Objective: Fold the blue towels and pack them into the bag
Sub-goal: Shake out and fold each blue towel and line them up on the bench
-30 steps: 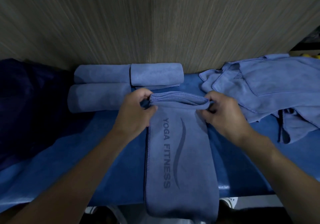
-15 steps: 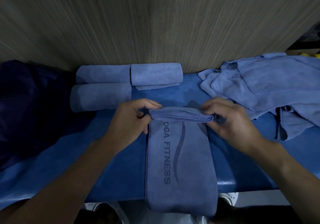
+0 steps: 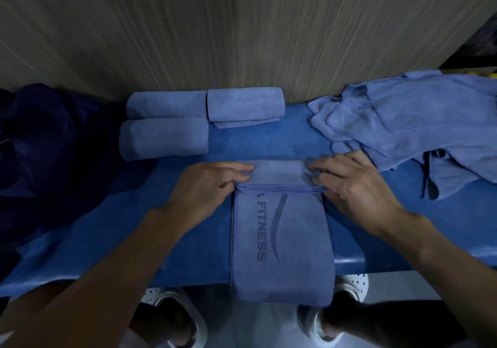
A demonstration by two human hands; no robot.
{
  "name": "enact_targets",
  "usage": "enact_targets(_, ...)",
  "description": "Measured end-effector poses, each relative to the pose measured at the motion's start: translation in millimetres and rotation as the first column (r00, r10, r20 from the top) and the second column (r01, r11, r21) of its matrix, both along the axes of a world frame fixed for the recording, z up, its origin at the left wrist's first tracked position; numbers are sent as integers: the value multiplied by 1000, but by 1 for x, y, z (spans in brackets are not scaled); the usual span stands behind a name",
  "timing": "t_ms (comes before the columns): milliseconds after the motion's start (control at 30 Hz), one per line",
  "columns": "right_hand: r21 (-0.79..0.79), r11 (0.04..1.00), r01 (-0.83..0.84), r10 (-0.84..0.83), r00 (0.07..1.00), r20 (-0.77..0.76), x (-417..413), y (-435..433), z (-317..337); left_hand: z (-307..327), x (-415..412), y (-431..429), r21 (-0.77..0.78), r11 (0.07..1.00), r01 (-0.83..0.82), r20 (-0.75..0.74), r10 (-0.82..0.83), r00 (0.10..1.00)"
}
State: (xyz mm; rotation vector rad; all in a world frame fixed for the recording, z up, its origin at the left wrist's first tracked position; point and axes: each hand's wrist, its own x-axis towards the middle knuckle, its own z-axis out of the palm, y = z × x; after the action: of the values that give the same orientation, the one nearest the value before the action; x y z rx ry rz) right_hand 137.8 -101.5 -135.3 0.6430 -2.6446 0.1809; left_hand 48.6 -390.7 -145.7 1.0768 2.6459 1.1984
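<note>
Left hand (image 3: 212,186) presses flat-fingered, right hand (image 3: 355,186) curls its fingers onto the folded end of the towel (image 3: 279,234) between them. The rolling's just starting, I'd say, and next it needs an even roll back toward the wrists.

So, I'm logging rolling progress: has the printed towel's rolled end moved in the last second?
Yes. The rolled end came toward the person: once level with the front rolled towel, it now lies nearer than that towel, covering YOGA.
</note>
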Motion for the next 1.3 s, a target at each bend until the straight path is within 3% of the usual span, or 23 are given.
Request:
enact_targets(200,-59,997,44,-35,989,142,11,3,8,19,11,0,-227,973,-35,1,37,999)
enact_targets(333,-235,955,181,-119,959,257,15,-2,6,24,17,12,-269,955,-127,15,136,991)
enact_targets(600,-495,772,399,-178,883,434,0,-6,-4,17,7,18,-127,990,-61,97,74,993)
enact_targets(900,-430,779,457,-122,782,611,-7,-3,8,27,-9,16,-361,932,29,181,40,983)
enact_targets(1133,-585,681,441,-37,818,574,-16,-4,6,29,-12,17,-120,992,-35,265,66,962)
enact_targets(1233,-626,639,447,-100,855,508,-21,-9,3,28,-13,20,21,993,-120,207,113,972)
enact_targets(1300,-608,673,422,-153,883,443,-21,-13,6,28,-13,21,43,991,-123,119,117,986)
